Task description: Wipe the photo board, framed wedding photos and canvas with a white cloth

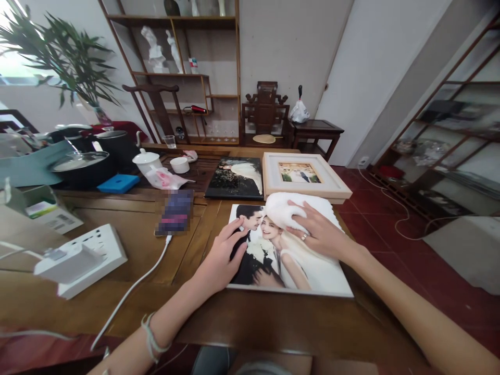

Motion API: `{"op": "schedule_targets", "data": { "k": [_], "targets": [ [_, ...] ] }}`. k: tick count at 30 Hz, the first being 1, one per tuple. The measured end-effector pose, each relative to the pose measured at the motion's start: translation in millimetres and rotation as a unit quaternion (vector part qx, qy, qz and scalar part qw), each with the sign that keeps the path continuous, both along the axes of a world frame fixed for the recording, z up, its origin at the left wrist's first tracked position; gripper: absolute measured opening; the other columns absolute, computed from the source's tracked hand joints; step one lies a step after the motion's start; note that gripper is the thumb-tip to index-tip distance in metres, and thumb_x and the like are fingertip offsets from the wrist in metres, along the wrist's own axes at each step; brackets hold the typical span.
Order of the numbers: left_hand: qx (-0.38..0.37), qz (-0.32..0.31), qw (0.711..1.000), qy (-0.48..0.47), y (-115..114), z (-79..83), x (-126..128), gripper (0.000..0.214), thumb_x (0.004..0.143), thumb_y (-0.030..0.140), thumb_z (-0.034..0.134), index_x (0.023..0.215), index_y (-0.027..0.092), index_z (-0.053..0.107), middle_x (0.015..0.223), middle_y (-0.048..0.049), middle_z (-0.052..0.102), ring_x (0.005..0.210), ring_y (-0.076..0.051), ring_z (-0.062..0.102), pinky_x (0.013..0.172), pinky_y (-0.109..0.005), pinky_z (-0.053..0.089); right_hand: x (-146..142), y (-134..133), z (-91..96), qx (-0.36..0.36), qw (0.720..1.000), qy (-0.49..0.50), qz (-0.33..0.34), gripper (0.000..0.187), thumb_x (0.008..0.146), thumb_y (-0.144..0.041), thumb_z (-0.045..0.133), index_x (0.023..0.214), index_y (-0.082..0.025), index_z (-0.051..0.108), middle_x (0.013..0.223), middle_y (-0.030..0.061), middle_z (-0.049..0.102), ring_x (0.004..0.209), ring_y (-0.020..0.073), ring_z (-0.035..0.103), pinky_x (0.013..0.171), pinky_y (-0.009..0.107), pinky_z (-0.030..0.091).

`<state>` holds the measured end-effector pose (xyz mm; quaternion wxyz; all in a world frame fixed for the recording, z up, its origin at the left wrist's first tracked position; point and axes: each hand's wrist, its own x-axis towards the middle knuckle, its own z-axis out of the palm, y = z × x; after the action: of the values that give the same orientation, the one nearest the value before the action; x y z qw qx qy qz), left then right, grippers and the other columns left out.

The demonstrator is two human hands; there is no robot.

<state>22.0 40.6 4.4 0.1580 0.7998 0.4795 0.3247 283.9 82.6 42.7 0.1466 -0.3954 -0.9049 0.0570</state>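
Wood table (273, 317): a glossy rectangular print (312, 271) lies flat at the near right edge. Behind it, toward the far right corner, is a pale-wood frame (273, 177) holding a small photo, with a dark glossy print (234, 179) just left of it; the left side has a white plastic power strip (97, 250) and a black pot (84, 166) with a glass lid, contents not visible. Left hand (222, 255) lies flat with fingers spread on the print's left edge, gripping nothing; right hand (320, 234) is also flat and open, pressing a soft white cloth (283, 208) onto the print's top edge.

Glossy photo print (312, 271), soft white cloth (285, 211), polished wooden table (187, 260).
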Motion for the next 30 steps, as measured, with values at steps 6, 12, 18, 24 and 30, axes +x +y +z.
{"op": "schedule_targets", "data": {
  "k": [6, 12, 18, 24, 30],
  "targets": [
    [-0.001, 0.009, 1.000, -0.007, -1, -0.2, 1, 0.029, 0.090, 0.022, 0.042, 0.114, 0.017, 0.059, 0.139, -0.0133, 0.047, 0.132, -0.025, 0.039, 0.108, -0.047, 0.034, -8, -38, 6.3, -0.030, 0.999, -0.021, 0.033, 0.028, 0.083, -0.010, 0.043, 0.103, -0.014, 0.062, 0.135, 0.0174, 0.050, 0.138, 0.0289, 0.020, 0.109, 0.059, 0.017],
    [-0.002, 0.010, 1.000, 0.009, 0, -3.4, 1, 0.029, 0.090, 0.022, 0.042, 0.114, 0.016, 0.057, 0.140, -0.0142, 0.045, 0.133, -0.025, 0.038, 0.107, -0.048, 0.035, -21, -111, 30.0, -0.149, 0.982, -0.063, 0.092, 0.034, 0.071, -0.005, 0.050, 0.096, -0.020, 0.067, 0.145, 0.0101, 0.037, 0.137, 0.0336, 0.016, 0.107, 0.064, 0.017],
    [-0.004, 0.004, 1.000, 0.009, 0, -1.7, 1, 0.029, 0.091, 0.023, 0.042, 0.115, 0.018, 0.057, 0.141, -0.0129, 0.044, 0.133, -0.025, 0.037, 0.108, -0.049, 0.034, -23, -109, 24.6, -0.159, 0.982, -0.041, 0.094, 0.031, 0.073, -0.009, 0.053, 0.099, -0.022, 0.066, 0.146, 0.0062, 0.036, 0.138, 0.0298, 0.018, 0.110, 0.059, 0.016],
    [-0.002, 0.004, 1.000, 0.002, 0, -1.7, 0, 0.028, 0.090, 0.024, 0.043, 0.112, 0.018, 0.059, 0.141, -0.0125, 0.045, 0.133, -0.024, 0.039, 0.108, -0.047, 0.034, -13, -47, 17.6, -0.072, 0.995, -0.016, 0.066, 0.020, 0.088, -0.022, 0.047, 0.098, -0.019, 0.065, 0.138, 0.0109, 0.048, 0.137, 0.0273, 0.024, 0.111, 0.053, 0.019],
    [-0.002, 0.002, 1.000, 0.001, 0, -2.1, 0, 0.030, 0.090, 0.023, 0.042, 0.115, 0.017, 0.058, 0.140, -0.0134, 0.045, 0.133, -0.025, 0.038, 0.108, -0.049, 0.034, -17, 3, 8.4, -0.015, 0.999, 0.016, 0.031, 0.030, 0.095, -0.031, 0.038, 0.114, -0.024, 0.060, 0.129, 0.0055, 0.057, 0.131, 0.0257, 0.037, 0.109, 0.051, 0.025]
  ]
}}
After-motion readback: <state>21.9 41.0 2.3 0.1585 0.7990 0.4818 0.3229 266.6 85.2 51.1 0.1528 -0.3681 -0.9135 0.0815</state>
